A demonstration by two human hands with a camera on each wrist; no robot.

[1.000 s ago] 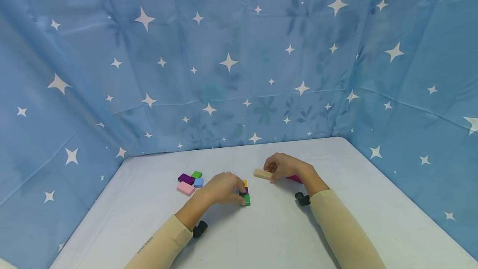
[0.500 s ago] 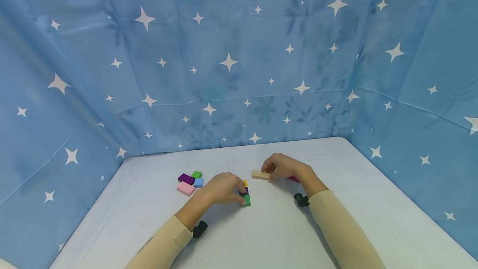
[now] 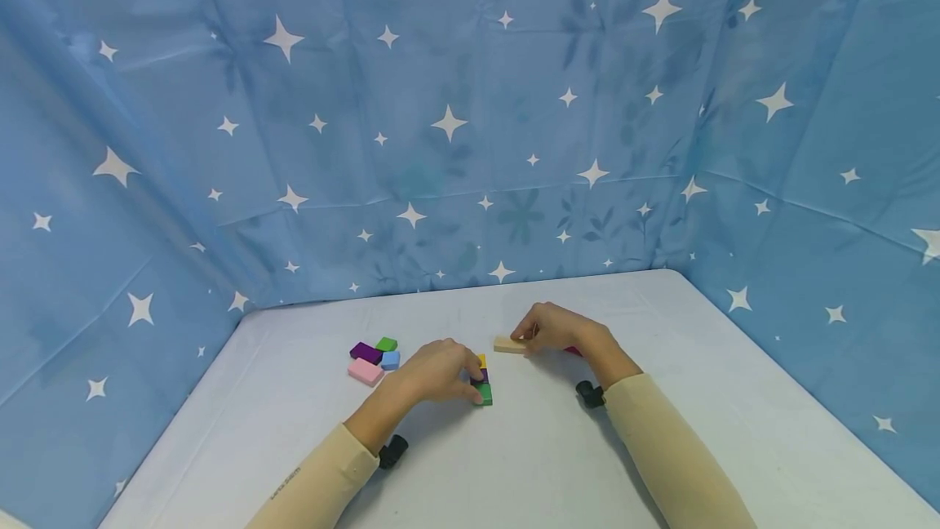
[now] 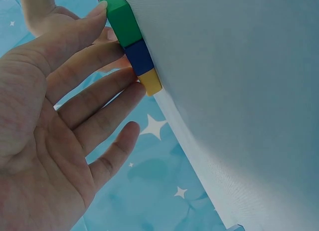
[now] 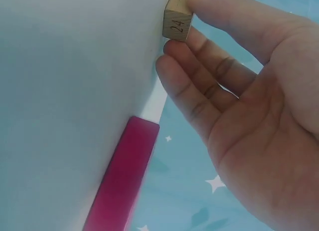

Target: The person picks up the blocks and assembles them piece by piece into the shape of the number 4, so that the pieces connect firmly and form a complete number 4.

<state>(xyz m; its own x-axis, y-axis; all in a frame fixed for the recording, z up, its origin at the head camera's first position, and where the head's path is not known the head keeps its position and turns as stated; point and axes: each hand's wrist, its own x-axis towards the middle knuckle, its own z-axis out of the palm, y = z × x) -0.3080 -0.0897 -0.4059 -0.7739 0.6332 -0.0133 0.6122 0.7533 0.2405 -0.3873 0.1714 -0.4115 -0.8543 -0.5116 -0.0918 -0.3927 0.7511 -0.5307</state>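
In the left wrist view a green block (image 4: 123,20), a dark blue block (image 4: 139,57) and a yellow block (image 4: 150,82) lie end to end in a row. My left hand (image 3: 439,372) holds this row, thumb on the green block and fingertips along the side. To the right, my right hand (image 3: 552,328) pinches a plain wooden block (image 3: 508,344) between thumb and fingers at its right end. The right wrist view shows the number 24 on the end of that block (image 5: 177,24). Behind the right wrist lies a magenta block (image 5: 122,176), partly hidden in the head view.
Left of my left hand lie a pink block (image 3: 365,371), a purple block (image 3: 365,353), a light blue block (image 3: 391,360) and a green block (image 3: 386,344), close together on the white table (image 3: 294,398). A blue starry curtain (image 3: 441,153) stands behind the table.
My right hand has moved slightly left with the wooden block, and its fingers now sit closer on the block. The left hand and its row of blocks have stayed still.
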